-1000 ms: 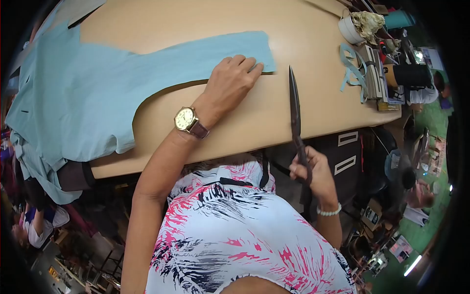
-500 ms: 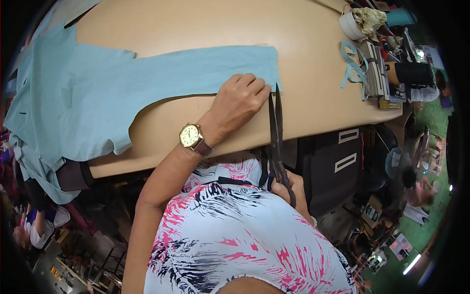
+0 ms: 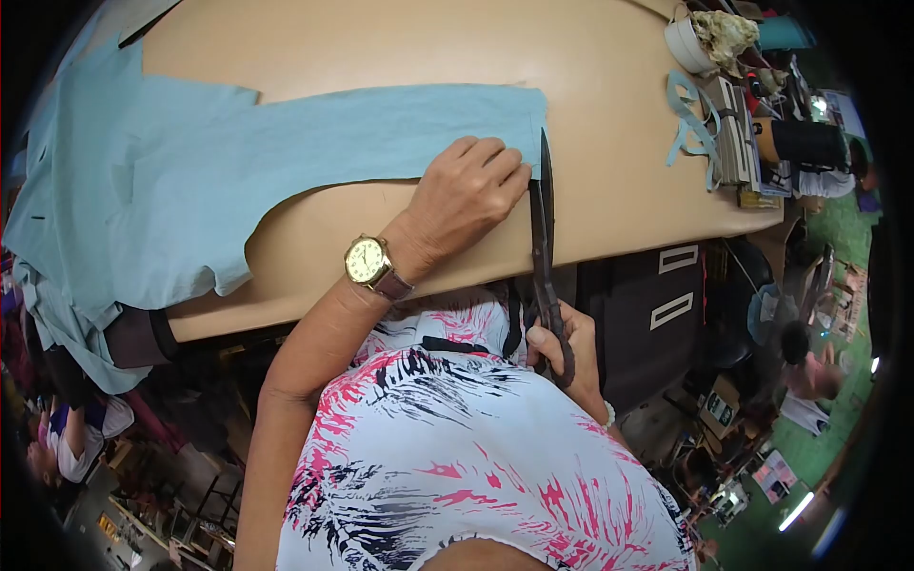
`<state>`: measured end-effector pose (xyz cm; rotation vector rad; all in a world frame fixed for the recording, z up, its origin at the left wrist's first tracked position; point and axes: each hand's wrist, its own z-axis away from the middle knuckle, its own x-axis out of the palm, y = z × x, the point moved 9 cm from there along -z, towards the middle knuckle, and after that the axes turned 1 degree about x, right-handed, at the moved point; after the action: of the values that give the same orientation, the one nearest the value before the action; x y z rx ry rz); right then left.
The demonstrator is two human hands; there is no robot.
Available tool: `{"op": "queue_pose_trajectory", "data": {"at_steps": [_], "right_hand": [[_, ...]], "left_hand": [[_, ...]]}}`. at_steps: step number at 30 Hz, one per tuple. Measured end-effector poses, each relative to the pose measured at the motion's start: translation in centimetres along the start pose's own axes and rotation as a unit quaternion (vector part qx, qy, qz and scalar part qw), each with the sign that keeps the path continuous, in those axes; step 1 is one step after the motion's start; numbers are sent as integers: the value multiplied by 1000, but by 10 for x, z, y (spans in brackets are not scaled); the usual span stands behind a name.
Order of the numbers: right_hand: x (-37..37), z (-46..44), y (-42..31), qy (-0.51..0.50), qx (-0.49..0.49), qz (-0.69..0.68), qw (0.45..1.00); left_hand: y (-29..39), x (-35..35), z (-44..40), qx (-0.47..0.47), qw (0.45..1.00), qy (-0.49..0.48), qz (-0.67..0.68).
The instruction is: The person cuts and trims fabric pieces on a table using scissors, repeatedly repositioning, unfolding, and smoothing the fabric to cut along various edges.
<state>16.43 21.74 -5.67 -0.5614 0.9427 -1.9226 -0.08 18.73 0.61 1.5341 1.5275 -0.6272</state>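
Observation:
A piece of light blue fabric [image 3: 314, 133] lies across the tan tabletop, its narrow strip reaching to the right. My left hand [image 3: 471, 186], with a watch on the wrist, rests on the lower right corner of that strip, fingers bent and pinching the cloth edge. My right hand [image 3: 576, 352] grips the handles of long dark scissors [image 3: 543, 233] just below the table edge. Their blades point away from me along the strip's right end, close together, with the cloth edge at them. Part of the lower blade is hidden by the fabric.
Blue fabric scraps [image 3: 690, 124] lie at the right of the tan table [image 3: 381, 38], beside a stack of books [image 3: 728, 133] and a white pot [image 3: 685, 46]. A dark cabinet [image 3: 633, 333] stands below the table edge. Other people are at the far sides.
The scissors have moved forward up the strip's right end, and their blades have closed together. My right hand has come up with them. My left hand stays on the cloth.

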Motion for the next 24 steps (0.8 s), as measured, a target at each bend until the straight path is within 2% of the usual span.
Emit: {"op": "queue_pose_trajectory", "data": {"at_steps": [24], "right_hand": [[3,3,1,-2,18,-6,1000]], "left_hand": [[8,-15,-6,20,1000,9,20]]}}
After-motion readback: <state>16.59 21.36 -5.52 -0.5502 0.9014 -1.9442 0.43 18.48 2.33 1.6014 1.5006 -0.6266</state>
